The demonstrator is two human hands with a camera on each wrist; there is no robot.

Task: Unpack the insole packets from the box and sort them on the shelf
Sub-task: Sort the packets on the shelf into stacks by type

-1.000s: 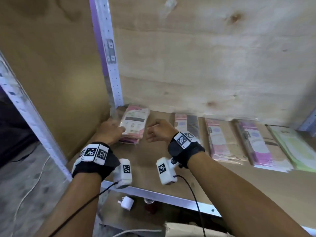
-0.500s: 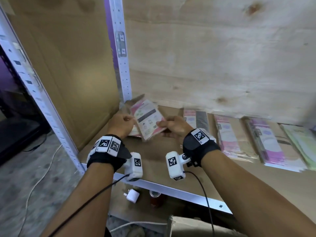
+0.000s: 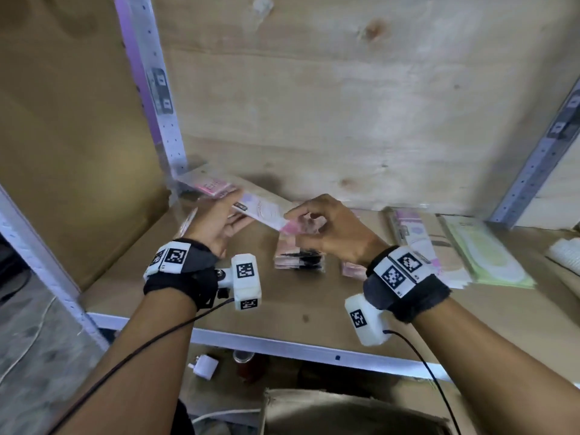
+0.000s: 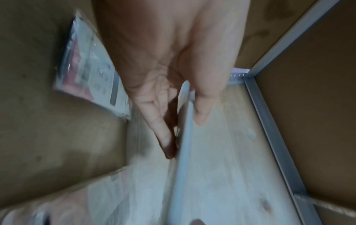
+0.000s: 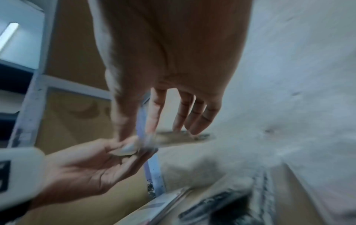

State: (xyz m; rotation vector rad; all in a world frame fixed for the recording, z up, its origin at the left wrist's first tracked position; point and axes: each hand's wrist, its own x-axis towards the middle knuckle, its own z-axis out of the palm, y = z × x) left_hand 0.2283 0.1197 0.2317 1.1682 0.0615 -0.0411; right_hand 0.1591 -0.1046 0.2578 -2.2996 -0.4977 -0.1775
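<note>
Hands meet above the wooden shelf (image 3: 175, 284), and between them I hold one flat insole packet (image 3: 263, 211), lifted clear of the boards. My left hand (image 3: 216, 221) grips its far end, thumb on one face and fingers under the other, as the left wrist view shows edge-on. My right hand (image 3: 329, 227) pinches the near end between thumb and forefinger, the other fingers hanging loose. A second ago both hands rested at the pink pile (image 3: 210, 186) in the back left corner, beside the metal upright (image 3: 163, 120), with the packet lying on it; half a second ago the packet was tilted up between my hands; now it sits further right, over the second pile (image 3: 298, 255). I judge this means the packet did not belong in the corner and I am carrying it across to a matching pile, so the sorting is mid-correction rather than done. Further right lie a pale pink pile (image 3: 414, 233), partly behind my wrist, and a green pile (image 3: 489, 259), each just beside the next. Below the shelf edge the open top of the cardboard box (image 3: 345, 406) shows at the bottom of the head view; I cannot tell what remains inside it.
</note>
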